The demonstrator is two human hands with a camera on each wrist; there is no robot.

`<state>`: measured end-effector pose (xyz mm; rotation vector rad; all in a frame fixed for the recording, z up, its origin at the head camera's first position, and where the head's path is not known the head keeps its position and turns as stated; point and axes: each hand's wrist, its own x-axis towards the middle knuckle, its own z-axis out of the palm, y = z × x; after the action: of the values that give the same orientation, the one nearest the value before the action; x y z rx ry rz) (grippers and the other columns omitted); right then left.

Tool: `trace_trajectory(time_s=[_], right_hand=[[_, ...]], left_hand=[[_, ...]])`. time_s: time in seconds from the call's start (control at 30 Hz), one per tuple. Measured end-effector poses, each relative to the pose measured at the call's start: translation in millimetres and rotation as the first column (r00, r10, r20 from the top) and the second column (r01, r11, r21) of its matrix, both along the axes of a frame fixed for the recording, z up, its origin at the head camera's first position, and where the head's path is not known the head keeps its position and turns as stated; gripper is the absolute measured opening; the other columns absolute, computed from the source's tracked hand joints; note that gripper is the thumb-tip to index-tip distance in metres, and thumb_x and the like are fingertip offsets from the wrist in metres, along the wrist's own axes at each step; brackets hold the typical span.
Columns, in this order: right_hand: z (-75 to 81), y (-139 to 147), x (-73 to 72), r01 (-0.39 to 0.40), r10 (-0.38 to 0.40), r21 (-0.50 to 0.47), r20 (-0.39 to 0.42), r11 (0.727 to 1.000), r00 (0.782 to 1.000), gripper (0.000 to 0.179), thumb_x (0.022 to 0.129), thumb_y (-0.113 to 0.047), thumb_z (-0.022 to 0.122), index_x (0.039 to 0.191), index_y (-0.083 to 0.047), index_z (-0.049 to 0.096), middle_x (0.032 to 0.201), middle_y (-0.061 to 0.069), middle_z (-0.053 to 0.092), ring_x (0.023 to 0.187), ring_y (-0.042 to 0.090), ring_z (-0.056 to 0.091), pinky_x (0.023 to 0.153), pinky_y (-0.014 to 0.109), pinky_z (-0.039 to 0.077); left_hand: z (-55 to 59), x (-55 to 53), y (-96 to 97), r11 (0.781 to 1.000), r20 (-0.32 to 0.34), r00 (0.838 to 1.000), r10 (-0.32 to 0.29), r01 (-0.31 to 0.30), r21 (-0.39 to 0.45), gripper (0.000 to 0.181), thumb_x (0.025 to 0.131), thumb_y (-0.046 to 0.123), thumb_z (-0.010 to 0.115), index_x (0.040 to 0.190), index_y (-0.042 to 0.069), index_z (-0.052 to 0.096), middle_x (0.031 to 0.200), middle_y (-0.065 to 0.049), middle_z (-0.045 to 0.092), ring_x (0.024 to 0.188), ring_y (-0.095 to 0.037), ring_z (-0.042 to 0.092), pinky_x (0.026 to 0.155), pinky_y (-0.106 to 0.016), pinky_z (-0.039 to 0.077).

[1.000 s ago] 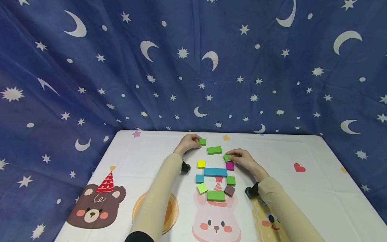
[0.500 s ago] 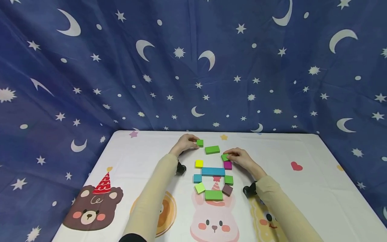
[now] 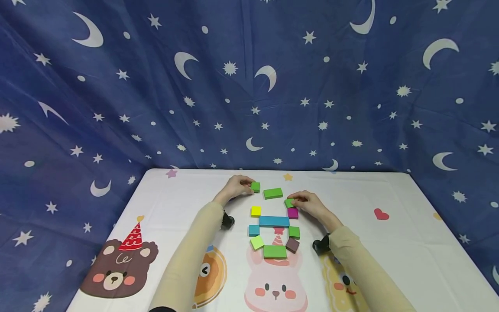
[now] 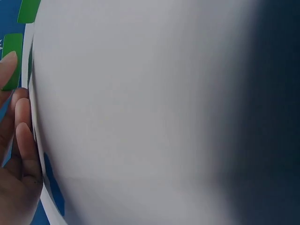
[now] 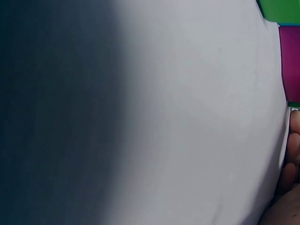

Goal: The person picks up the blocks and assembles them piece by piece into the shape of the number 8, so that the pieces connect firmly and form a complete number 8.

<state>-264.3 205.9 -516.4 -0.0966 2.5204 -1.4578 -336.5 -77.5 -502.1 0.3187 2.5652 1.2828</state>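
Note:
At the back of the group of blocks, my left hand (image 3: 235, 187) pinches a small green block (image 3: 255, 187) between thumb and fingers. In the left wrist view the thumb overlaps that block at the left edge. My right hand (image 3: 309, 203) pinches another small green block (image 3: 289, 203), its fingers covering the block's right side. Directly in front of that block lies a magenta block (image 3: 293, 213). A longer green block (image 3: 273, 193) lies tilted between the two hands, touched by neither.
Nearer the body, a long blue block (image 3: 274, 221) joins a ring with a yellow block (image 3: 255, 211), a small blue block (image 3: 254, 230), a lime block (image 3: 257, 242), a long green front block (image 3: 274, 251), a brown block (image 3: 292, 245) and a green side block (image 3: 294, 232). White cloth (image 3: 390, 260) covers the table.
My left hand has drawn its small green block slightly toward the body. The right hand stays on its block. The whole head view has shifted a little.

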Motion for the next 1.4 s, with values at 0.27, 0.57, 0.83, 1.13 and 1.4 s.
trace_trajectory(time_s=[0.27, 0.57, 0.83, 1.13, 1.4], right_hand=[[2.2, 0, 1.4, 0.007, -0.007, 0.008, 0.001, 1.0, 1.0, 0.028, 0.093, -0.012, 0.059, 0.119, -0.004, 0.066, 0.107, 0.012, 0.058, 0.092, 0.019, 0.046, 0.078, 0.027, 0.041], [2.0, -1, 2.1, 0.007, -0.007, 0.005, 0.006, 1.0, 1.0, 0.028, 0.093, -0.012, 0.059, 0.119, -0.004, 0.066, 0.108, 0.011, 0.057, 0.092, 0.019, 0.045, 0.078, 0.027, 0.04], [1.9, -2, 2.2, 0.006, -0.006, 0.008, 0.009, 1.0, 1.0, 0.028, 0.093, -0.013, 0.06, 0.119, -0.004, 0.066, 0.108, 0.012, 0.057, 0.092, 0.019, 0.045, 0.078, 0.026, 0.04], [4.5, -1, 2.8, 0.002, -0.002, 0.017, 0.004, 1.0, 1.0, 0.03, 0.094, -0.015, 0.06, 0.12, -0.002, 0.065, 0.108, 0.013, 0.056, 0.094, 0.02, 0.044, 0.077, 0.027, 0.039], [3.5, -2, 2.9, 0.006, -0.006, 0.019, 0.009, 1.0, 1.0, 0.029, 0.093, -0.013, 0.06, 0.119, -0.004, 0.066, 0.107, 0.012, 0.056, 0.093, 0.018, 0.044, 0.077, 0.025, 0.039]], left_hand=[[1.1, 7.7, -3.8, 1.0, -0.002, 1.0, -0.019, 0.019, -0.014, 0.04, 0.077, 0.012, 0.078, 0.116, 0.01, 0.069, 0.095, -0.005, 0.065, 0.085, -0.014, 0.053, 0.078, -0.024, 0.043], [3.2, 16.5, -4.2, 0.998, -0.017, 0.998, -0.06, 0.06, -0.032, 0.039, 0.077, 0.011, 0.078, 0.115, 0.009, 0.07, 0.094, -0.006, 0.067, 0.085, -0.016, 0.055, 0.077, -0.024, 0.043], [3.6, 23.0, -3.6, 0.994, -0.027, 0.994, -0.105, 0.104, -0.024, 0.038, 0.077, 0.011, 0.078, 0.115, 0.009, 0.07, 0.098, -0.007, 0.068, 0.085, -0.016, 0.057, 0.077, -0.024, 0.046], [5.2, 28.1, -0.7, 0.982, -0.035, 0.983, -0.181, 0.179, -0.053, 0.037, 0.077, 0.007, 0.077, 0.114, 0.009, 0.071, 0.1, -0.007, 0.068, 0.084, -0.013, 0.056, 0.076, -0.02, 0.045], [5.8, 30.0, 0.3, 0.975, -0.038, 0.977, -0.208, 0.204, -0.087, 0.035, 0.078, 0.006, 0.077, 0.112, 0.008, 0.071, 0.104, -0.007, 0.069, 0.086, -0.013, 0.057, 0.08, -0.022, 0.047]])
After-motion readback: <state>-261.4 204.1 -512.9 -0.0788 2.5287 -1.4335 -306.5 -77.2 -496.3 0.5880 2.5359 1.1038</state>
